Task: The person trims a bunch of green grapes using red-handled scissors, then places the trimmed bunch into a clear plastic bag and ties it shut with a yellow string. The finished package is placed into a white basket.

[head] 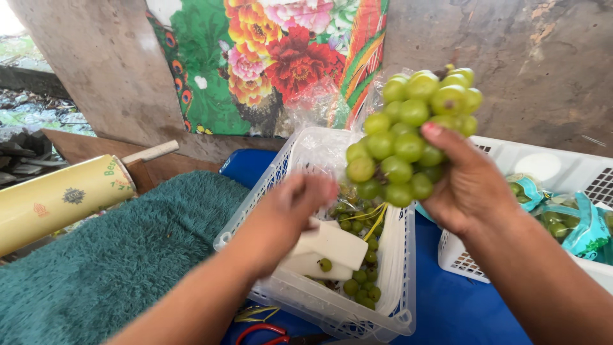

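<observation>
I am seeing the right hand (469,185) gripping the green grape bunch (412,137) high, clear of the white basket (389,281) | left hand (290,214), at 9 o'clock from it, is blurring, curling around white foam trays (332,246) over loose grapes (364,284).

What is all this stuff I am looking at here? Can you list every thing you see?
bunch of grapes: one, green, held up over the near basket
near basket: one, white, on the blue surface, centre
loose grapes: many, green, inside the near basket
white trays: about two, white, in the near basket
far basket: one, white, right
wrapped grape packs: at least two, green in teal wrap, in the far basket
roll of wrap: one, yellow, left
shaggy cloth: one, teal, left
scissors: one, red handles, bottom edge
flowered cloth: one, multicoloured, on the wall
left hand: blurred, on the white trays
right hand: holds the bunch of grapes
</observation>
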